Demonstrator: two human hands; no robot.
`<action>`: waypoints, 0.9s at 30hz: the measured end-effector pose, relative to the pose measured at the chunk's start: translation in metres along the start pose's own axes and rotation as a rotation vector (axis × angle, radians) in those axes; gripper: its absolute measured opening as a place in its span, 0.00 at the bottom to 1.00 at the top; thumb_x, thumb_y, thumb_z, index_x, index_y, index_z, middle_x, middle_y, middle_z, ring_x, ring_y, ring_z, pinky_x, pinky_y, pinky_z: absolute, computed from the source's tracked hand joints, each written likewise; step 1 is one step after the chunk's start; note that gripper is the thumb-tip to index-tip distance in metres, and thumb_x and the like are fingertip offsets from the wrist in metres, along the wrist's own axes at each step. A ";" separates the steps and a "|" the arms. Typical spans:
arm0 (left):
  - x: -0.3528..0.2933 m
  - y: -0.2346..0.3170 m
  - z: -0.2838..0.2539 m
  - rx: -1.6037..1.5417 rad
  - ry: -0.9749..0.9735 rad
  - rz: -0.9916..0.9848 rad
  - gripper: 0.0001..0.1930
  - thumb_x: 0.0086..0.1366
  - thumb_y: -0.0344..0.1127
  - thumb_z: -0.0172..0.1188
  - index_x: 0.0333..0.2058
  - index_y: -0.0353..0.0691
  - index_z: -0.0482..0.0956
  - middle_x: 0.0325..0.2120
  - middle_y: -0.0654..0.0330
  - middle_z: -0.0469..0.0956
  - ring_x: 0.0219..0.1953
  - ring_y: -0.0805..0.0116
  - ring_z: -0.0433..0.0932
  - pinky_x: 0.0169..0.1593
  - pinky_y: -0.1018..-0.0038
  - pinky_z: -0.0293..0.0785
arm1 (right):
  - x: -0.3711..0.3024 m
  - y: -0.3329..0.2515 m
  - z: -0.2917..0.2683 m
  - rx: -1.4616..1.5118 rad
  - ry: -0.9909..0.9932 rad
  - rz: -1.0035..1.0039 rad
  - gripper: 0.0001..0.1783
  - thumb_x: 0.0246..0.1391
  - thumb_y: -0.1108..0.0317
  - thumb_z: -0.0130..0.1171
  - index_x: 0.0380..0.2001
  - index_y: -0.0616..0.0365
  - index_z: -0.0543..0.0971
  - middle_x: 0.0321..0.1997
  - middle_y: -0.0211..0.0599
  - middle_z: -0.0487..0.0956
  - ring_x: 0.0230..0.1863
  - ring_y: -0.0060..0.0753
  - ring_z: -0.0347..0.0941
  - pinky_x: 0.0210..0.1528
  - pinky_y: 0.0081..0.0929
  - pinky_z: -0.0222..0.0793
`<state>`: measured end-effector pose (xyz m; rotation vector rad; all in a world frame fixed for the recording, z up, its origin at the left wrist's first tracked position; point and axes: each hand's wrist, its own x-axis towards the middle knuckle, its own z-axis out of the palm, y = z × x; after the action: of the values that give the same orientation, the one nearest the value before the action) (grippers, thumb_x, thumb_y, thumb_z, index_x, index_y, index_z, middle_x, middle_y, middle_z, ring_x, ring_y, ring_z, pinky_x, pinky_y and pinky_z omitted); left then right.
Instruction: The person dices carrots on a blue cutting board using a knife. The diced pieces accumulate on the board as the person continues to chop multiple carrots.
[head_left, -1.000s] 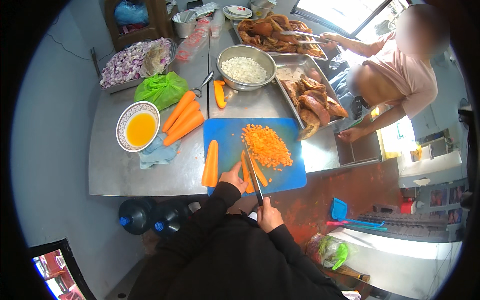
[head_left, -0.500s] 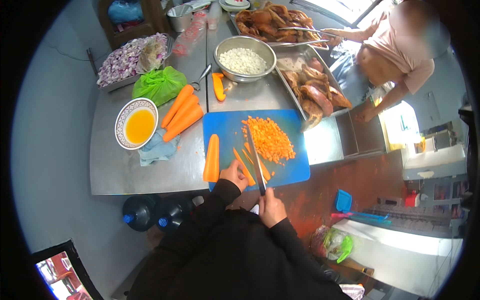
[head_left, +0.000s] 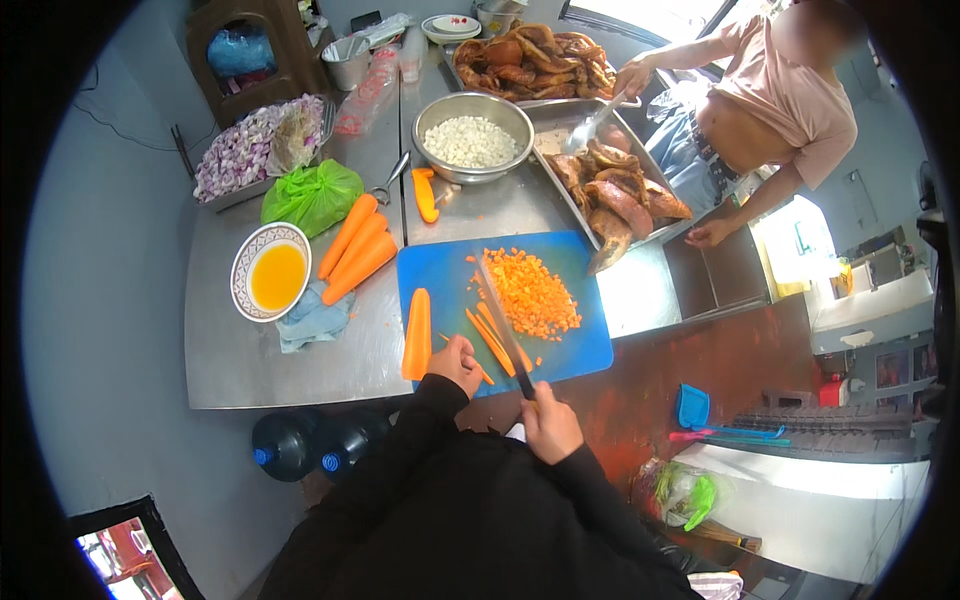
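Note:
My right hand (head_left: pixel 553 424) is closed round the dark handle of a knife (head_left: pixel 503 325). Its long blade lies over the blue cutting board (head_left: pixel 590 345), pointing away from me, between carrot sticks (head_left: pixel 488 340) and a heap of diced carrot (head_left: pixel 532 295). At the board's near edge, my left hand (head_left: pixel 457 366) pinches a thin carrot strip (head_left: pixel 487 378), whose ends poke out past the fingers. Left of that hand, a long peeled carrot piece (head_left: pixel 417 335) rests on the board.
Whole peeled carrots (head_left: pixel 360 265), a bowl of orange liquid (head_left: pixel 278 277), a green bag (head_left: pixel 312 195) and a peeler (head_left: pixel 391 180) lie left. Beyond the board stand a steel bowl of chopped white pieces (head_left: pixel 472 140) and a meat tray (head_left: pixel 620 190). Another person's hand (head_left: pixel 632 75) holds a metal utensil there.
My left hand has shifted slightly left, away from the knife, and a thin strip now shows in its fingers. The other person's utensil has moved from the far meat tray to the nearer one.

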<state>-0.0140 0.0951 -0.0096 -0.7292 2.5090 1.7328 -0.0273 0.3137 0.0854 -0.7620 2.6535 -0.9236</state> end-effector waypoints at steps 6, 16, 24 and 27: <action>0.018 0.026 -0.001 0.055 -0.288 0.263 0.15 0.57 0.23 0.66 0.43 0.38 0.75 0.44 0.48 0.81 0.38 0.54 0.85 0.42 0.63 0.82 | -0.033 0.027 -0.030 0.192 0.156 0.268 0.09 0.66 0.67 0.57 0.44 0.58 0.72 0.24 0.53 0.79 0.27 0.61 0.80 0.29 0.48 0.72; 0.084 0.027 0.005 1.020 -0.496 1.076 0.28 0.54 0.44 0.73 0.56 0.60 0.82 0.55 0.66 0.79 0.55 0.55 0.75 0.51 0.51 0.76 | -0.066 0.070 -0.012 0.199 0.275 0.325 0.14 0.63 0.58 0.62 0.46 0.51 0.73 0.27 0.57 0.81 0.31 0.69 0.79 0.31 0.58 0.74; 0.068 0.035 -0.031 0.795 -0.555 0.997 0.19 0.59 0.49 0.70 0.48 0.55 0.87 0.46 0.65 0.82 0.51 0.56 0.77 0.52 0.56 0.72 | -0.066 0.078 0.008 0.241 0.304 0.270 0.12 0.67 0.57 0.58 0.47 0.50 0.75 0.31 0.57 0.82 0.35 0.68 0.80 0.36 0.56 0.74; 0.057 0.029 -0.041 0.769 -0.475 0.908 0.17 0.59 0.49 0.71 0.46 0.55 0.87 0.44 0.65 0.83 0.51 0.59 0.77 0.53 0.58 0.69 | -0.063 0.078 0.011 0.252 0.265 0.237 0.13 0.66 0.60 0.58 0.49 0.50 0.74 0.28 0.56 0.80 0.32 0.66 0.79 0.34 0.56 0.73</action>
<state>-0.0650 0.0461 0.0167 0.8521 2.8918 0.6451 -0.0014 0.3943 0.0306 -0.2772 2.6903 -1.3343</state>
